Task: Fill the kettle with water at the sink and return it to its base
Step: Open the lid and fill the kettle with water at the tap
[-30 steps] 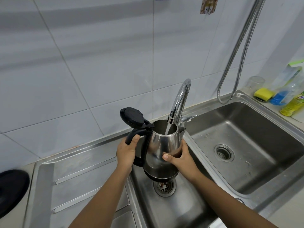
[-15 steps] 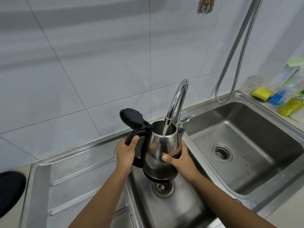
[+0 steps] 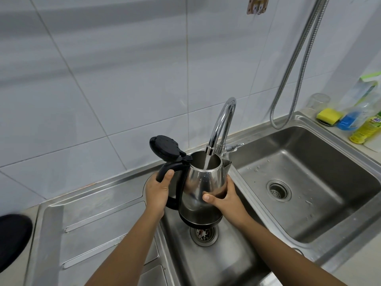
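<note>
Filling step: left hand (image 3: 157,189) wraps the handle, right hand (image 3: 221,198) cups the kettle (image 3: 203,182) under the running tap (image 3: 221,122) — next, shut water off, carry it toward 9 o'clock.

The kettle (image 3: 203,182) has a polished steel body, mirror-glossy and smooth, with a matt black plastic handle (image 3: 165,170) and a black plastic lid (image 3: 164,147) of faintly grained finish. Above it the tap (image 3: 223,120) is bright chrome. Around the kettle the sink (image 3: 309,166) is brushed steel, satin rather than shiny, water-spotted right of the kettle. Behind the tap the wall tiles (image 3: 123,79) are glazed and glossy. Far right of the kettle, a yellow sponge (image 3: 327,116) looks porous and matt.
</note>
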Demonstrator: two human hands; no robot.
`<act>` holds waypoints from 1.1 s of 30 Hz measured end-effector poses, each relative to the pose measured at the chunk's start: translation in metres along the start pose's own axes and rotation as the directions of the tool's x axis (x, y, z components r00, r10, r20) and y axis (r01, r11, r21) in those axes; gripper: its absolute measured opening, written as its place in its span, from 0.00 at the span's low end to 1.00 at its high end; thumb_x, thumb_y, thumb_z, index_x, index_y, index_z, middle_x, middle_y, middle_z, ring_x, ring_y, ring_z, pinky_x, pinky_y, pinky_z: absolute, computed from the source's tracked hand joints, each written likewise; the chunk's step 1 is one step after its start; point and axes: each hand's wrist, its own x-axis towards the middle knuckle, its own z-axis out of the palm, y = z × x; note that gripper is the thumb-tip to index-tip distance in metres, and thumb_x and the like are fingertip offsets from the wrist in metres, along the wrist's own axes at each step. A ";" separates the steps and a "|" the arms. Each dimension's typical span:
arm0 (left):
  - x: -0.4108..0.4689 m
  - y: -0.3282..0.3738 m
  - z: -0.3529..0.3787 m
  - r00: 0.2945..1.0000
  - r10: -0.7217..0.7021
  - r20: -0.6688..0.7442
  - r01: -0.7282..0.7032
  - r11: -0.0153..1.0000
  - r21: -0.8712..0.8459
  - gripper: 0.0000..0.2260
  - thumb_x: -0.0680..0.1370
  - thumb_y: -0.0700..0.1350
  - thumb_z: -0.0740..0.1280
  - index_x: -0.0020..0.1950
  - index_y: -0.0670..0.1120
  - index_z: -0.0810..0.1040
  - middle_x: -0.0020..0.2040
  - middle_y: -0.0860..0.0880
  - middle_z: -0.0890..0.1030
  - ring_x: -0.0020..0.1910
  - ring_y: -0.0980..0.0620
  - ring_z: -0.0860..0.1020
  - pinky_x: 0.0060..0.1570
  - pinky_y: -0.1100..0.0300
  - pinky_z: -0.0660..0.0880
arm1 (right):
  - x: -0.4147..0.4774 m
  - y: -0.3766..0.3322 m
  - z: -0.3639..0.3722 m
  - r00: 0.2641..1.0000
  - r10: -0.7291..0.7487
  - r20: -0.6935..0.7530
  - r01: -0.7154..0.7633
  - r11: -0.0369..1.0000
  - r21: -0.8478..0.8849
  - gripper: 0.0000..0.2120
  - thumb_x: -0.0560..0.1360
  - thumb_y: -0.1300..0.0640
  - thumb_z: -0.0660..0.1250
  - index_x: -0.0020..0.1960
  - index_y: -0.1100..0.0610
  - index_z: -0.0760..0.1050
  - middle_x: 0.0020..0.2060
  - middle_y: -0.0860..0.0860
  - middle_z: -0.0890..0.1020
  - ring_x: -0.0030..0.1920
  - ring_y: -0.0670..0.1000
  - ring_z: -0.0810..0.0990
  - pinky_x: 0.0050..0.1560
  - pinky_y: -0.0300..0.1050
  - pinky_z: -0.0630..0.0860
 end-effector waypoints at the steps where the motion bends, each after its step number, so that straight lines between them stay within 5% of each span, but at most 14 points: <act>1: 0.000 0.000 0.000 1.000 0.002 0.001 -0.002 1.000 0.003 0.23 0.61 0.72 0.62 0.41 0.55 0.77 0.41 0.49 0.81 0.43 0.49 0.79 0.40 0.58 0.72 | -0.001 0.000 0.000 1.000 -0.001 0.000 0.001 1.000 0.000 0.61 0.54 0.37 0.84 0.79 0.42 0.56 0.69 0.43 0.77 0.70 0.47 0.76 0.73 0.57 0.71; 19: -0.005 0.004 -0.004 1.000 0.006 -0.001 -0.006 1.000 -0.019 0.21 0.61 0.72 0.63 0.40 0.58 0.76 0.40 0.52 0.81 0.43 0.51 0.79 0.41 0.58 0.73 | -0.006 -0.005 0.003 1.000 0.020 -0.010 -0.021 1.000 -0.019 0.62 0.55 0.36 0.84 0.80 0.42 0.54 0.72 0.44 0.74 0.72 0.49 0.74 0.74 0.57 0.71; 23: -0.005 0.003 -0.008 1.000 -0.002 0.014 0.003 1.000 -0.027 0.11 0.72 0.63 0.67 0.42 0.56 0.77 0.41 0.50 0.81 0.44 0.49 0.79 0.40 0.59 0.72 | -0.006 -0.005 0.006 1.000 0.022 0.000 -0.022 0.999 -0.028 0.62 0.55 0.36 0.84 0.80 0.42 0.55 0.71 0.44 0.75 0.71 0.48 0.75 0.73 0.57 0.71; 33: -0.003 0.000 -0.018 0.999 -0.026 -0.019 0.026 1.000 0.000 0.08 0.76 0.57 0.65 0.42 0.54 0.76 0.40 0.50 0.79 0.42 0.51 0.78 0.38 0.61 0.70 | -0.007 -0.010 0.016 0.999 0.037 0.038 -0.036 0.999 -0.028 0.65 0.54 0.35 0.83 0.81 0.46 0.52 0.72 0.47 0.73 0.72 0.50 0.73 0.74 0.55 0.70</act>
